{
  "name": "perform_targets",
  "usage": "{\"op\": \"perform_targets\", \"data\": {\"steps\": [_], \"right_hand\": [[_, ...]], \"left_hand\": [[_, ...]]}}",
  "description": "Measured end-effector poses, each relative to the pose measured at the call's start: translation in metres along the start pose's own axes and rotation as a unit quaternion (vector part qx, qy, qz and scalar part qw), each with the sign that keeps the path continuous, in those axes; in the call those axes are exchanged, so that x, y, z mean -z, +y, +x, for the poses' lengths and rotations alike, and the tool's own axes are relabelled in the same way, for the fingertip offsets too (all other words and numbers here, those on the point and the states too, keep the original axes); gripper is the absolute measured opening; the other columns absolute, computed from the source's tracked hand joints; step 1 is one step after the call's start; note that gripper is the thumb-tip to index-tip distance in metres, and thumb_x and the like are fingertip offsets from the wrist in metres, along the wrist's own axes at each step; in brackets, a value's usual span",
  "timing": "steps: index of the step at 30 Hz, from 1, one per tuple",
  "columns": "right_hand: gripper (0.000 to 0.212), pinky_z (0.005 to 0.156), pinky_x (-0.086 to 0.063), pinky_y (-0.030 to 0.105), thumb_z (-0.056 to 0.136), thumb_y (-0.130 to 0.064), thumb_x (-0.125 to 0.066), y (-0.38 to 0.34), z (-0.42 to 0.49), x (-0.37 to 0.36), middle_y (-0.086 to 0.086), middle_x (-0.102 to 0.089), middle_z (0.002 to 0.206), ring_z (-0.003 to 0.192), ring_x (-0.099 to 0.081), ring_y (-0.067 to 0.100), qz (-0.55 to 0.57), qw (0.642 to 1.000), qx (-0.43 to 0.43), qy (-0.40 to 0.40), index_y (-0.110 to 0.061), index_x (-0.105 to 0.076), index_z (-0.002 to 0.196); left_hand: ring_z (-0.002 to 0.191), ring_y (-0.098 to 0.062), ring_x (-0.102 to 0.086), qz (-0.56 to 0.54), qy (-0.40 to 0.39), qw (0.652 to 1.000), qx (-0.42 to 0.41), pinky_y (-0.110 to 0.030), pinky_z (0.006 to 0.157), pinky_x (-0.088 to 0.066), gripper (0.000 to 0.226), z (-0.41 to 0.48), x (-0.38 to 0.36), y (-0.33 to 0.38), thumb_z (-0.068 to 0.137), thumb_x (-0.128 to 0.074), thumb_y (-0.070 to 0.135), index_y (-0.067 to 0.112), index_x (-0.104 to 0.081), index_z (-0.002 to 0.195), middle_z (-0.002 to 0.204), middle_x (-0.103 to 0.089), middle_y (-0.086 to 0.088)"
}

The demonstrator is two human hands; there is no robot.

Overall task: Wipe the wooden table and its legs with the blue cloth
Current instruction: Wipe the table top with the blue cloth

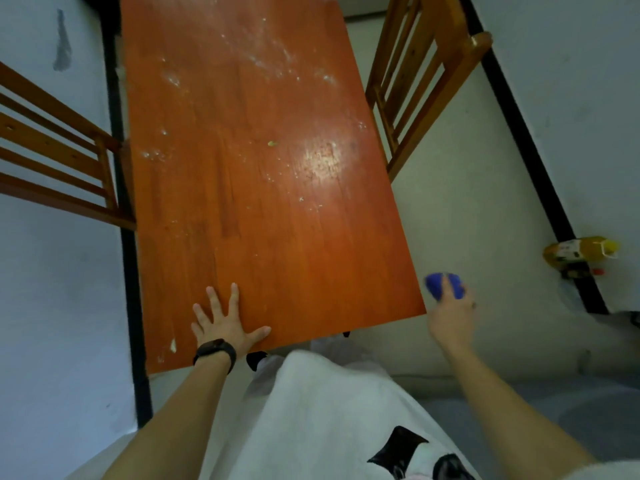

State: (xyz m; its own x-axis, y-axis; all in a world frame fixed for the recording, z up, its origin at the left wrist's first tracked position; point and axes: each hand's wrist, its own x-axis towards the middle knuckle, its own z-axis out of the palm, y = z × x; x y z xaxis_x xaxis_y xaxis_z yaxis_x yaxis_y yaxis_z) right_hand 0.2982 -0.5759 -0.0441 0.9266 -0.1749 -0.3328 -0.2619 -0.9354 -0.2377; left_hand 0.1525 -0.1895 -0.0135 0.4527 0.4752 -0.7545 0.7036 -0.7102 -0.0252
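My left hand (225,323) lies flat on the desk (263,209) near the edge closest to me, its fingers (233,299) straight and spread, holding nothing. My right hand (450,313) is off the desk, just past its right edge. Its fingers are curled round the blue cloth (441,284), which is balled up small and not yet touching the wood.

Beyond my left fingertips the top is speckled with white smears and one greenish crumb (272,143). A balled cloth offers little face, so I judge it may smear the marks rather than lift them. A sweep toward the edges would drop the crumb onto the floor (450,220). Leaning on my left palm could shift the desk. Reaching down for the legs, I could knock the bottle (581,252) on the floor beyond my right fingers.

Counted: one desk, one cloth and one bottle. A chair (59,161) is left of my left fingers and a second chair (422,81) is ahead of my right ones. There is one watch (214,351). The legs I can't count. The dark shapes under the near edge may belong to them, but I can't tell.
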Motion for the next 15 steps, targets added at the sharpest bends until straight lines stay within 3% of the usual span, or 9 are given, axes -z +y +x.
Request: {"op": "perform_targets", "data": {"steps": [2, 5, 7, 10, 13, 15], "right_hand": [[0.066, 0.103, -0.038, 0.055, 0.092, -0.009, -0.050, -0.010, 0.000, 0.009, 0.023, -0.026, 0.151, 0.126, -0.037, 0.047, 0.030, 0.999, -0.038, 0.021, -0.027, -0.029, 0.152], [0.057, 0.100, -0.042, 0.054, 0.096, -0.011, -0.051, -0.055, -0.017, 0.003, 0.021, -0.031, 0.148, 0.123, -0.039, 0.044, 0.058, 0.992, 0.094, 0.056, -0.024, -0.037, 0.149], [0.056, 0.089, -0.048, 0.051, 0.092, -0.009, -0.058, -0.091, -0.040, -0.015, 0.020, -0.041, 0.141, 0.107, -0.049, 0.043, 0.052, 0.978, 0.195, 0.052, -0.025, -0.046, 0.145], [0.067, 0.077, -0.050, 0.043, 0.084, -0.010, -0.064, -0.135, -0.077, -0.037, 0.014, -0.044, 0.142, 0.093, -0.051, 0.035, -0.003, 0.947, 0.320, -0.009, -0.034, -0.044, 0.143], [0.078, 0.089, -0.042, 0.042, 0.085, -0.017, -0.061, -0.159, -0.106, -0.054, 0.008, -0.024, 0.157, 0.113, -0.044, 0.035, -0.104, 0.885, 0.437, -0.126, -0.039, -0.024, 0.150], [0.081, 0.092, -0.039, 0.042, 0.088, -0.020, -0.058, -0.162, -0.110, -0.059, 0.006, -0.015, 0.160, 0.118, -0.040, 0.035, -0.144, 0.851, 0.478, -0.161, -0.040, -0.013, 0.152]], "left_hand": [[0.146, -0.044, 0.018, -0.004, 0.006, 1.000, -0.002, -0.061, 0.118, -0.003, 0.123, 0.000, 0.000, -0.003, 0.067, -0.056, 0.086, 0.045, 0.032, 0.143, 0.156, 0.038, -0.005], [0.146, -0.043, 0.018, -0.003, 0.004, 1.000, -0.002, -0.061, 0.118, -0.003, 0.122, -0.002, 0.000, -0.002, 0.067, -0.055, 0.086, 0.045, 0.031, 0.144, 0.156, 0.037, -0.005], [0.146, -0.043, 0.018, -0.003, -0.001, 1.000, 0.003, -0.061, 0.118, -0.003, 0.122, -0.003, 0.002, 0.000, 0.068, -0.056, 0.084, 0.045, 0.029, 0.144, 0.156, 0.037, -0.005], [0.147, -0.043, 0.017, -0.003, -0.008, 1.000, 0.006, -0.061, 0.118, -0.002, 0.120, -0.004, 0.004, 0.000, 0.071, -0.059, 0.081, 0.045, 0.029, 0.145, 0.156, 0.037, -0.005], [0.148, -0.041, 0.014, 0.000, -0.011, 1.000, -0.001, -0.062, 0.118, -0.004, 0.118, -0.004, 0.005, -0.007, 0.074, -0.061, 0.076, 0.046, 0.028, 0.145, 0.158, 0.034, -0.003], [0.148, -0.038, 0.014, 0.003, -0.005, 1.000, -0.011, -0.063, 0.118, -0.005, 0.116, -0.004, 0.005, -0.014, 0.076, -0.062, 0.072, 0.047, 0.027, 0.145, 0.158, 0.033, -0.001]]}}
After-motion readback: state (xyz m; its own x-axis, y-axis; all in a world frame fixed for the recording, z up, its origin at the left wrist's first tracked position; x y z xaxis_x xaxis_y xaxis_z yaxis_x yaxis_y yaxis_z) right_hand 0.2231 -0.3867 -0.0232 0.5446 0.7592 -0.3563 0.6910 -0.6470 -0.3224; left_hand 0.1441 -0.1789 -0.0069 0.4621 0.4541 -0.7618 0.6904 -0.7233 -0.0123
